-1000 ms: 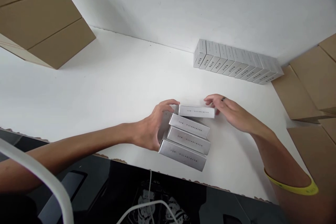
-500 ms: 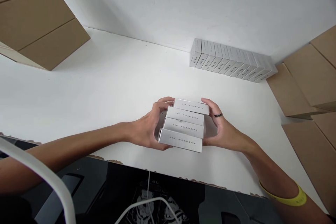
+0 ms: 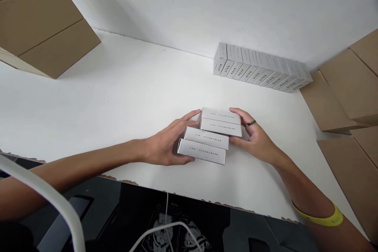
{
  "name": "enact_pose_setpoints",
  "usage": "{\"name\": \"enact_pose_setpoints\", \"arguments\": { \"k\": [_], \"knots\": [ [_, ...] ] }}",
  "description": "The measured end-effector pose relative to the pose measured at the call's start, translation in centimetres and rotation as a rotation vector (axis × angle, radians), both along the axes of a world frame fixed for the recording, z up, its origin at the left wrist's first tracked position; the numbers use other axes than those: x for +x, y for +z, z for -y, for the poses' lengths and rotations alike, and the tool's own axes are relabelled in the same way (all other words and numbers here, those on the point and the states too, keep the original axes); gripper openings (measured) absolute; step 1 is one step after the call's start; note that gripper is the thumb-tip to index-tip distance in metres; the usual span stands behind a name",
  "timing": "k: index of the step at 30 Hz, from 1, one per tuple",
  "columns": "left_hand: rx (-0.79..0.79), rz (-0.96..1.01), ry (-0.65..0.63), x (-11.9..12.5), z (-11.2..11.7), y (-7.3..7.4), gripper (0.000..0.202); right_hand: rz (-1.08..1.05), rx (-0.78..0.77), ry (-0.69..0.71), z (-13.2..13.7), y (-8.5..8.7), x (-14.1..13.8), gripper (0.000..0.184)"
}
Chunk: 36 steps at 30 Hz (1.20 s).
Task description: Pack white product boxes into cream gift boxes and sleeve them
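Observation:
Several small white boxes with a line of dark print stand side by side on the table in front of me. The two rear boxes (image 3: 221, 122) are shifted right of the two front boxes (image 3: 203, 147). My left hand (image 3: 167, 143) curves around the left ends, its thumb by the nearest box and its fingertips against the rear ones. At the right ends of the rear pair, my right hand (image 3: 255, 136) grips with thumb and fingers, a dark ring on one finger. The boxes' undersides are hidden.
A long row of similar white boxes (image 3: 260, 67) stands against the white wall (image 3: 183, 4). Brown cartons rise at the upper left (image 3: 47, 23) and along the right (image 3: 348, 86). The table's ragged front edge (image 3: 183, 196) runs below my hands, and a white curved tube (image 3: 59, 201) crosses the lower left.
The two rear boxes have slid right and now sit flush together, apart from the front pair's line. My right hand has moved slightly right with them; the front boxes have shifted slightly toward the back.

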<state>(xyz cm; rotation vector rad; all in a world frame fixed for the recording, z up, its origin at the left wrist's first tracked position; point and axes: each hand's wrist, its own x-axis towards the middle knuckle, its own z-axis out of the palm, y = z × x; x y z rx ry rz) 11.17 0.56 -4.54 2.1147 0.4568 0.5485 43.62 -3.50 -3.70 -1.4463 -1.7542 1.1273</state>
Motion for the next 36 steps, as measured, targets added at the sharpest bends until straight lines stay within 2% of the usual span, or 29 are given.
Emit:
{"name": "enact_pose_setpoints", "arguments": {
  "k": [3,6,9,11,14,16,18,21,23,26,30,33,36],
  "knots": [
    [-0.019,0.028,0.003,0.1,0.0,0.1,0.071,-0.027,0.023,0.015,0.0,0.2,-0.2,0.073],
    [-0.040,0.068,-0.009,0.3,-0.1,0.1,0.076,-0.072,-0.011,0.041,0.0,0.4,-0.3,0.072],
    [-0.012,0.081,0.005,0.3,-0.2,0.0,0.080,-0.119,-0.037,0.074,0.0,0.5,-0.2,0.079],
    [0.027,0.086,0.024,0.3,-0.3,-0.1,0.079,-0.127,-0.039,0.111,0.1,0.4,0.0,0.093],
    [0.066,0.077,0.046,0.2,-0.3,-0.5,0.079,-0.086,-0.044,0.161,0.5,0.2,-0.1,0.128],
    [0.071,0.051,0.061,0.3,-0.2,-0.8,0.087,-0.040,-0.039,0.183,0.7,-0.2,-0.6,0.150],
    [0.067,0.052,0.055,0.7,-0.3,-0.9,0.094,-0.015,0.009,0.188,0.9,-0.6,-1.4,0.162],
    [0.030,0.111,-0.021,1.5,-0.9,-0.9,0.089,-0.042,0.110,0.193,1.0,-1.3,-2.6,0.161],
    [-0.010,0.163,-0.070,2.0,-1.5,-0.7,0.082,-0.063,0.144,0.221,1.1,-1.4,-3.2,0.154],
    [-0.012,0.217,-0.066,2.3,-2.4,-0.6,0.084,-0.055,0.199,0.257,1.6,-1.1,-3.9,0.142],
    [0.089,0.194,-0.036,2.1,-3.0,-0.9,0.105,-0.015,0.232,0.270,2.3,-0.6,-4.3,0.136],
    [0.124,0.182,-0.070,2.1,-2.9,-1.0,0.126,-0.006,0.225,0.262,2.3,-0.8,-4.6,0.134],
    [0.145,0.124,-0.115,2.3,-2.7,-1.0,0.140,0.034,0.294,0.285,2.0,-1.3,-4.9,0.133]
  ]
}}
